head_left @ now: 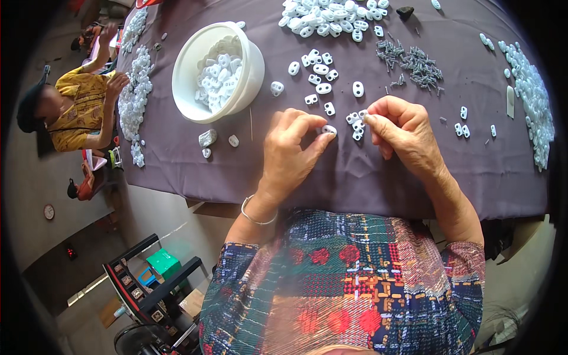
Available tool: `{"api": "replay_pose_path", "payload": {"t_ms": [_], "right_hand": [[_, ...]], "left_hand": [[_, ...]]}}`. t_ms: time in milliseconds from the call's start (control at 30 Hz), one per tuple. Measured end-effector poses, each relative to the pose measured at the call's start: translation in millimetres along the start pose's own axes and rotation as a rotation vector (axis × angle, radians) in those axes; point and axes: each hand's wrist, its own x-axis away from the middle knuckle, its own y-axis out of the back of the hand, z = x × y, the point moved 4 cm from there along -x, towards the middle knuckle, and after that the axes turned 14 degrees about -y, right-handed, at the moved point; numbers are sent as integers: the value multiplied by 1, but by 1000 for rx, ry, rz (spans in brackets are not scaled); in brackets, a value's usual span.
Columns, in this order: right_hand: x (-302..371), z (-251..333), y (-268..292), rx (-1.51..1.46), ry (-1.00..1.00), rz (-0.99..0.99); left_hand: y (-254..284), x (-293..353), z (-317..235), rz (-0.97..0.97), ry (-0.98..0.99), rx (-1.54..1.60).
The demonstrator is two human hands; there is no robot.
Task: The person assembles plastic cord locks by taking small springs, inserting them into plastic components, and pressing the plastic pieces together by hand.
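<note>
My left hand [290, 151] pinches a white oval plastic piece with two holes [329, 130] between thumb and forefinger, just above the cloth. Close beside it, my right hand [408, 133] is closed, thumb and forefinger pressed together. What those fingertips grip is too small to make out. A small cluster of white two-holed pieces [357, 125] lies right at these fingertips, between the hands. Beyond them, more loose white pieces [320, 69] are scattered. A heap of small grey metal pins [421, 66] lies farther back to the right.
A white bowl [251, 74] holding white plastic parts stands at the left on the dark tablecloth [378, 183]. White pieces are heaped at the back [331, 16], with long piles at the left [135, 94] and right [532, 100] edges. Another person [77, 112] sits beyond the left edge.
</note>
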Motion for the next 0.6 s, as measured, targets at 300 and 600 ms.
{"api": "replay_pose_path", "payload": {"t_ms": [300, 600], "right_hand": [[1, 1, 0, 33, -11, -3], [2, 2, 0, 28, -3, 8]], "left_hand": [[-4, 1, -4, -12, -17, 108], [-10, 4, 5, -108, 581, 952]]}}
